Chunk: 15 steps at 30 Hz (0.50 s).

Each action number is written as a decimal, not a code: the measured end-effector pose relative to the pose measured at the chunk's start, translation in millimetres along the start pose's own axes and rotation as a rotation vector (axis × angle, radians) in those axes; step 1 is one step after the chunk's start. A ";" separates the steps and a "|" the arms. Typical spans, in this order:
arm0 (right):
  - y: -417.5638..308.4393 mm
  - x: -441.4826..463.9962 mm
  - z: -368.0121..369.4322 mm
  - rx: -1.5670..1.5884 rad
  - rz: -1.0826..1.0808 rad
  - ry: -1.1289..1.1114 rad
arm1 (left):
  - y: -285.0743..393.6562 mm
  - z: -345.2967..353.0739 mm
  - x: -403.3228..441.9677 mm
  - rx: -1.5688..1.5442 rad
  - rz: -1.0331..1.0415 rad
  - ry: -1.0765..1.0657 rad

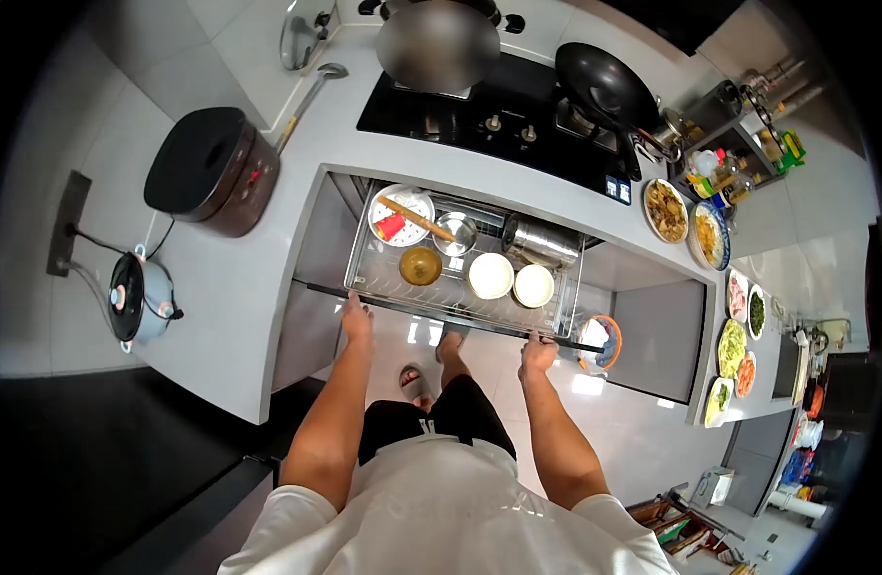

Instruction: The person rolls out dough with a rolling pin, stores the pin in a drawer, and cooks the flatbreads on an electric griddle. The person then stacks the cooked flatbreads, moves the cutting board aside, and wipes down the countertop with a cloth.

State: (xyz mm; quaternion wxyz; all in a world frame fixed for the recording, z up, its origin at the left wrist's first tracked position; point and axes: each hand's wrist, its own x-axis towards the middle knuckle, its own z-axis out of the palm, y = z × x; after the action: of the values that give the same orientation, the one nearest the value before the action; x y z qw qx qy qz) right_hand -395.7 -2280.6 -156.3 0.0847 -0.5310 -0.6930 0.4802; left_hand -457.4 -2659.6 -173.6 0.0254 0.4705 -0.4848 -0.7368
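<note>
A wire-rack drawer stands pulled out below the counter. My left hand grips the left end of its dark front edge, and my right hand grips that edge near the right end. Inside, a white plate with holes carries a wooden rolling pin and a small red thing. Beside it are a steel bowl, an amber bowl, a white bowl, a second white bowl and a steel cylinder. My fingertips are partly hidden by the edge.
Above the drawer, a black cooktop bears a blurred pot and a black wok. On the left counter stand a rice cooker and a light-blue pot. Several food plates line the right counter. Below it is an orange-rimmed bin.
</note>
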 end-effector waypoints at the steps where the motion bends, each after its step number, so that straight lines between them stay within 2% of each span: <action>1: 5.7 7.5 3.4 0.131 0.125 -0.020 | 5.2 6.9 -9.1 -0.044 -0.052 -0.021; 6: 53.5 68.5 30.8 0.054 0.134 0.004 | 29.1 34.0 -22.0 -0.089 -0.175 -0.009; 9: -22.6 31.5 16.4 0.245 0.136 -0.072 | 44.8 50.5 -14.8 -0.073 -0.226 -0.018; 13: -65.9 51.4 27.0 0.264 0.201 -0.140 | 52.6 71.2 9.5 -0.029 -0.244 -0.113; 15: -86.5 59.8 38.0 0.332 0.203 -0.116 | 58.0 91.9 19.1 -0.026 -0.215 -0.079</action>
State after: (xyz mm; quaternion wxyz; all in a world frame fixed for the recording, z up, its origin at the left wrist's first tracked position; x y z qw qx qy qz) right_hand -501.4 -2251.4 -134.4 0.0824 -0.5482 -0.5510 0.6238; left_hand -558.3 -2636.2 -135.6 -0.0668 0.4901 -0.4226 -0.7594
